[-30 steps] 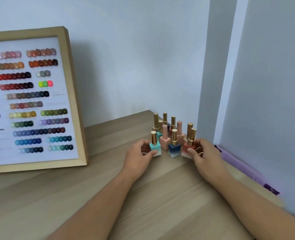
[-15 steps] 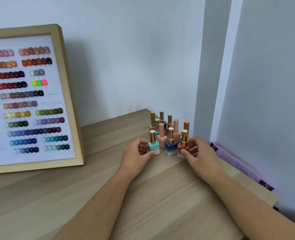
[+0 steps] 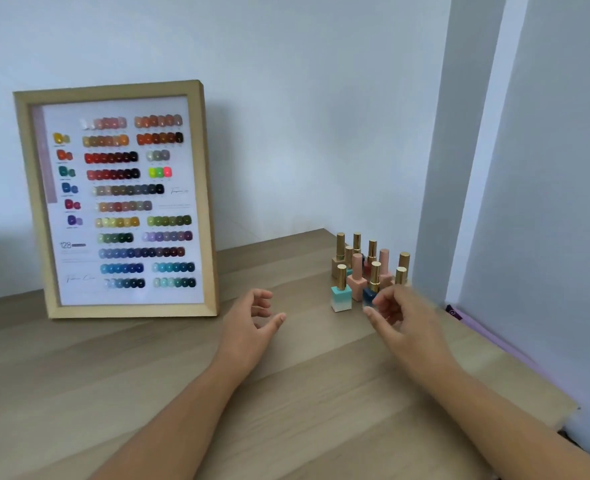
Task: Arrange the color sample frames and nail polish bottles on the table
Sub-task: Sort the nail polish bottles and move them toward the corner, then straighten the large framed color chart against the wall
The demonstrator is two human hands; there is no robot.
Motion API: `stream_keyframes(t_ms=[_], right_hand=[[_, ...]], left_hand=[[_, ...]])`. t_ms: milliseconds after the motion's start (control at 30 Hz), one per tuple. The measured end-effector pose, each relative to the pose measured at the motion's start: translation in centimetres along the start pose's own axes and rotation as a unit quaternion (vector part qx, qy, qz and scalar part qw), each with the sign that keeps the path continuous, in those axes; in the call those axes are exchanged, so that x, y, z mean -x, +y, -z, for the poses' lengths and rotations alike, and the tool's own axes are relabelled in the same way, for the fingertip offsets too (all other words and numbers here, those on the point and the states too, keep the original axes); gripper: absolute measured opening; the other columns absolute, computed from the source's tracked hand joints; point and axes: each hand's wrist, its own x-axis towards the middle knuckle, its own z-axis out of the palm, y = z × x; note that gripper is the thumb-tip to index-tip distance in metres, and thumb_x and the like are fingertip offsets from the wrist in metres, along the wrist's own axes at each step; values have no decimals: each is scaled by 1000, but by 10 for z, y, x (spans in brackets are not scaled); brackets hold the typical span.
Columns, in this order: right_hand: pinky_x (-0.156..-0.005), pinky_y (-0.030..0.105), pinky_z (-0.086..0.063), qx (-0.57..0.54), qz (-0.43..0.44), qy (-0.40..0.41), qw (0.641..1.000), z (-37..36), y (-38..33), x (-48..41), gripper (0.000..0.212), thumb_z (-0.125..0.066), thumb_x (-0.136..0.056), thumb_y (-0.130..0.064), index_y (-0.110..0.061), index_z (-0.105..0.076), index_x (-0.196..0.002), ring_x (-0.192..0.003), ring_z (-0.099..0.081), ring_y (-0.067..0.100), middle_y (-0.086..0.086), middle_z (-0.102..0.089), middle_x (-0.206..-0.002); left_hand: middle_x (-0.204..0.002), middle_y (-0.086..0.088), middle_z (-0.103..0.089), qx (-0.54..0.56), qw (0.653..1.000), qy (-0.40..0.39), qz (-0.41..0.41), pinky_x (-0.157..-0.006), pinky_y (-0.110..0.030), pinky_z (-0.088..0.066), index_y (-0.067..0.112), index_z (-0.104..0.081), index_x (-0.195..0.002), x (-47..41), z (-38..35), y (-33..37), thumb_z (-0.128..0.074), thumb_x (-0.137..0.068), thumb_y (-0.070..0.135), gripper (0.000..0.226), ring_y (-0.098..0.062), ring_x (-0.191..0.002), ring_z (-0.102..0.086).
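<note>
A wooden color sample frame [image 3: 120, 202] with rows of nail swatches leans upright against the wall at the left. Several nail polish bottles with gold caps stand clustered in the table's far right corner, a turquoise bottle [image 3: 340, 296] and a pink bottle [image 3: 357, 280] in front. My left hand [image 3: 252, 320] hovers open left of the cluster, holding nothing. My right hand [image 3: 397, 317] is blurred, fingers apart, just in front of a dark blue bottle [image 3: 369, 293], covering its lower right and a reddish bottle behind.
The wooden table [image 3: 182, 393] ends at a right edge near a purple strip [image 3: 487, 336] along the wall. The pale wall and a corner pillar [image 3: 435, 168] close off the back and right behind the bottles.
Both hands have let go of the front bottles and drawn back toward me, the left moving farther left. The view has swung left, bringing the whole frame into sight.
</note>
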Motion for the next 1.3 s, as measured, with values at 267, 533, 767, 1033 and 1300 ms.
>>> stream_keyframes(t_ms=[267, 533, 767, 1033, 1300], right_hand=[[-62, 12, -44, -95, 48, -47, 993, -105, -69, -26, 16, -64, -83, -28, -28, -54, -95, -81, -56, 6, -10, -58, -88], [-87, 31, -45, -169, -13, -66, 983, -211, -92, -49, 51, -65, -82, -31, -27, -41, -127, -102, -50, 11, -7, -52, -113], [-70, 15, -44, -176, 14, -35, 984, -240, -84, -74, 60, -60, -78, -49, -39, -31, -129, -98, -51, -6, -20, -51, -109], [-54, 10, -44, -178, 47, 7, 983, -255, -83, -90, 49, -67, -78, -36, -43, -40, -118, -89, -52, -21, -32, -52, -97], [-57, 17, -39, -120, 51, 41, 991, -258, -76, -101, 47, -62, -83, -33, -30, -44, -126, -77, -54, -3, -12, -54, -90]], left_hand=[[-100, 8, -60, -61, 989, 128, 43, -77, -24, -47, 25, -55, -105, 9, 120, -43, -74, -76, 20, 35, -7, -90, -58], [-128, 7, -51, -97, 970, 201, 94, -97, -32, -39, 25, -43, -128, 12, 203, -109, -75, -74, 28, 62, -7, -112, -45], [-141, 5, -40, -65, 965, 232, 99, -106, -35, -34, 27, -34, -137, -33, 228, -146, -77, -71, 32, 78, -8, -126, -39], [-145, 2, -36, 14, 965, 235, 117, -101, -30, -31, 37, -27, -140, -79, 257, -171, -77, -72, 34, 85, -12, -131, -33], [-120, -6, -61, 22, 970, 210, 119, -95, -43, -48, 20, -48, -131, -94, 262, -175, -60, -87, 12, 47, -25, -109, -57]])
